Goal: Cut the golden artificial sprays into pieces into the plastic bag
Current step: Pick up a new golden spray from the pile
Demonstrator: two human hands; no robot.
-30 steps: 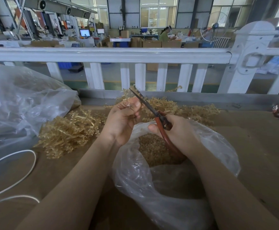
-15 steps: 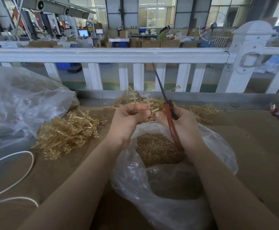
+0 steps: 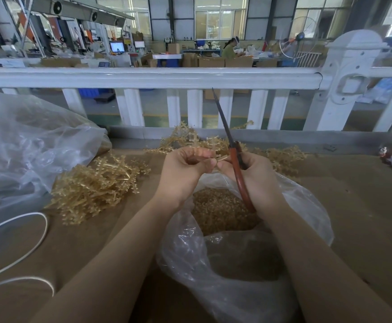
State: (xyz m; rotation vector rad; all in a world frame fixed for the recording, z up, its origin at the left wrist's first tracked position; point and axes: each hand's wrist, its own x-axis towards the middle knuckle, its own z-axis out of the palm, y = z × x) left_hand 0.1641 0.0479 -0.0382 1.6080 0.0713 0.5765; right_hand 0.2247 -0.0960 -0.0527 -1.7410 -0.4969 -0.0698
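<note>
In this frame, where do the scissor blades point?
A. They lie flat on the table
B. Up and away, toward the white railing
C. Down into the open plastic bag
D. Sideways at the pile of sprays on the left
B: the right hand grips the red-handled scissors upright, the closed blades rising in front of the white railing, above the plastic bag.
</note>
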